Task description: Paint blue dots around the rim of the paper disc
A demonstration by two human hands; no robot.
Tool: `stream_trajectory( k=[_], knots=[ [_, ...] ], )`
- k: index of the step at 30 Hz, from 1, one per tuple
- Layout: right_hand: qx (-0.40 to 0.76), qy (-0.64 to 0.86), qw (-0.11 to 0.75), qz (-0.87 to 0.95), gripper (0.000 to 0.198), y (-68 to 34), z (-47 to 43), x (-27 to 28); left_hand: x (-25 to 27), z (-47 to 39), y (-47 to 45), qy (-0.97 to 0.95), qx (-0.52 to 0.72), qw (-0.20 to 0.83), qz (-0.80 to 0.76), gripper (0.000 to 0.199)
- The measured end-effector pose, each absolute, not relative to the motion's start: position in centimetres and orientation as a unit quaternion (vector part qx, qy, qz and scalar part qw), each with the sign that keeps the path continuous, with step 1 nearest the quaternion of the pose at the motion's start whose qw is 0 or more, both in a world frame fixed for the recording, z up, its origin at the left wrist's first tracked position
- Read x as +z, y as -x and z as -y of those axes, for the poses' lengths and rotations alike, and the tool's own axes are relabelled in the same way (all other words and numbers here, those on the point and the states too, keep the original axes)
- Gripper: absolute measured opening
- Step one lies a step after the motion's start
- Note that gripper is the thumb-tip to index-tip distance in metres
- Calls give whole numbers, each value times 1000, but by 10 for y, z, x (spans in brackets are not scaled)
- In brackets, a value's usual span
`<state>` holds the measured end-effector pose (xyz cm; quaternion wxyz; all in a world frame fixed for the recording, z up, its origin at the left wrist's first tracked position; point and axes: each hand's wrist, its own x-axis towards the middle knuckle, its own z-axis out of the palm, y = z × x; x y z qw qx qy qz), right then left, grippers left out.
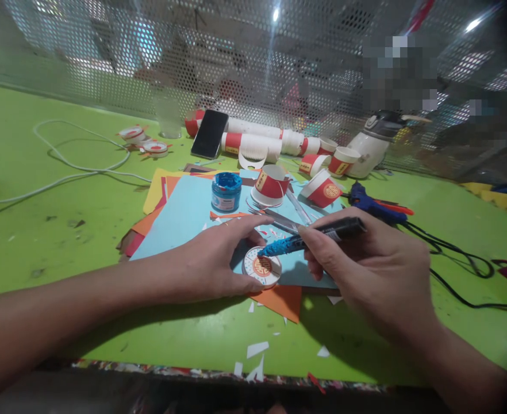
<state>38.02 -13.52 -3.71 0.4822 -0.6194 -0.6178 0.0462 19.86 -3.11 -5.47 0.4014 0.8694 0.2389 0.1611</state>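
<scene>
My left hand (206,261) curves its thumb and fingers around the edge of a small round white disc (262,267). An orange emblem fills the disc's middle, and small blue dots mark the white around it. Gripped in my right hand (378,264) is a black marker pen (335,231), its front part coated in blue paint. The painted tip is at the disc's upper edge; whether it touches cannot be made out. Beyond my left hand an uncapped jar of blue paint (226,198) stands on light blue paper (184,213). Scissors (279,219) lie behind the disc.
Red and white paper cups (272,187) stand and lie behind the paper. A phone (210,133) leans against stacked cups. At right are a blue glue gun (372,204) with black cable and a white kettle (372,146). Paper scraps (257,349) litter the green table (85,241).
</scene>
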Motion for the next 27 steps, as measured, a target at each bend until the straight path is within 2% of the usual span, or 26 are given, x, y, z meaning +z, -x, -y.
stream_trajectory(
  k=[12,27],
  knots=[
    [20,599,470,648,25,-386,131,-42,-57,29,-198,-876,160,395,-228,76],
    [13,602,458,654,20,-383,130,-39,-58,29,-199,-872,158,400,-232,78]
  ],
)
